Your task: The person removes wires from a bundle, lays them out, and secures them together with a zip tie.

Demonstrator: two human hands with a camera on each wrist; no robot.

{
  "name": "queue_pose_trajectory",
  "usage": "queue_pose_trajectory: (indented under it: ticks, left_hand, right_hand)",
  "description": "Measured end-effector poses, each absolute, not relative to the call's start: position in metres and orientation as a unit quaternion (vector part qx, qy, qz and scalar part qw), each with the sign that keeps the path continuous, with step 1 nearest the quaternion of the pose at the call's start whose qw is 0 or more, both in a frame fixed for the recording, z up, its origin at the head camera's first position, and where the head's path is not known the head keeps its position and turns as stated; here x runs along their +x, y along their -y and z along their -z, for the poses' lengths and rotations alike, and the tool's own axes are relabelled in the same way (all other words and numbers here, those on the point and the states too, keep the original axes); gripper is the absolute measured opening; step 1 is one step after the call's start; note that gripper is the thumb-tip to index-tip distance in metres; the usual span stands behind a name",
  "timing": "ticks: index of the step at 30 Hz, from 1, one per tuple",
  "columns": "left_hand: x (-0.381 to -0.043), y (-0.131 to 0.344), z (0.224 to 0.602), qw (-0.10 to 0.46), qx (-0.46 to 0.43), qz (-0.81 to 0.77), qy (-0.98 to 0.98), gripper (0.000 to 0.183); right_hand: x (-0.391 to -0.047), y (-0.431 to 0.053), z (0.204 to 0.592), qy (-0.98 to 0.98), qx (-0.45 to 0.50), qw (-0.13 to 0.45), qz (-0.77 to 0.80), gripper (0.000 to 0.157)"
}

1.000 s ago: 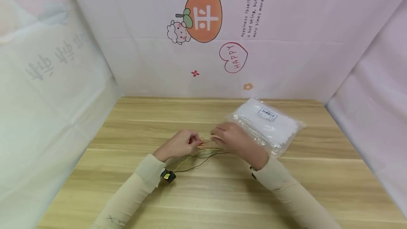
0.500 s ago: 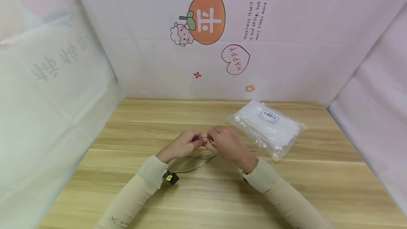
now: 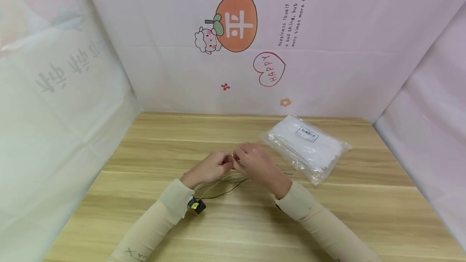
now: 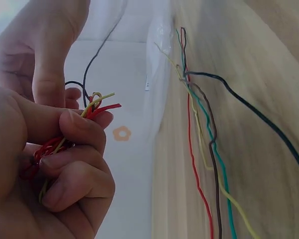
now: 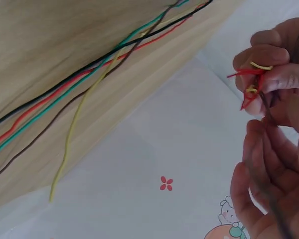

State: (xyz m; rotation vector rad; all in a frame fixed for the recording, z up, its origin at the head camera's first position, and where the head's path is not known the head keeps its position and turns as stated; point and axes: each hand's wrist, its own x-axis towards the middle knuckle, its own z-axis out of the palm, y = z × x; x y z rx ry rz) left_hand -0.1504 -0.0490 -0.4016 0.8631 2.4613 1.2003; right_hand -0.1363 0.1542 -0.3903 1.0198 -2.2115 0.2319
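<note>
My left hand (image 3: 209, 167) grips a tangled bundle of thin red and yellow wire (image 4: 55, 149), whose short ends stick out above the curled fingers. Right against it, my right hand (image 3: 258, 167) pinches a thin dark wire (image 5: 266, 186) close to the knot in the bundle. The fingertips of both hands almost meet, and they hide most of the bundle in the head view. Below the hands, loose wires lie along the table: a red wire (image 4: 195, 172), a green wire (image 4: 220, 169), a yellow wire (image 5: 67, 137), a brown wire (image 5: 40, 132) and a black wire (image 5: 65, 85).
A clear plastic bag (image 3: 307, 146) with white contents and a barcode label lies to the right, behind my right hand. The wood-grain table (image 3: 153, 140) is bordered by printed cloth walls (image 3: 174, 80). A small black device (image 3: 197, 205) sits at my left wrist.
My right hand has moved left until its fingertips sit at the left hand's bundle. The left hand has barely moved and keeps its grip. The view has shifted slightly.
</note>
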Motion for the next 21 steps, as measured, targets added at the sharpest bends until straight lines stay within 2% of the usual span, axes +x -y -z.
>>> queue_pose_trajectory:
  ticks: [4,11,15,21]
  left_hand:
    - [-0.15,0.056,0.403,0.134,0.284,-0.421,-0.851,0.017]
    - [-0.149,0.076,0.401,0.123,0.262,-0.42,-0.86,0.019]
    - [-0.148,0.083,0.4,0.112,0.264,-0.429,-0.856,0.019]
    - [-0.148,0.089,0.399,0.062,0.28,-0.441,-0.851,0.019]
  right_hand:
    - [-0.138,-0.159,0.39,0.866,0.35,0.325,-0.147,0.015]
    - [-0.137,-0.18,0.386,0.903,0.243,0.197,-0.295,0.01]
    - [-0.137,-0.191,0.382,0.904,0.221,0.148,-0.334,0.013]
    - [-0.131,-0.203,0.384,0.888,0.221,0.114,-0.388,0.011]
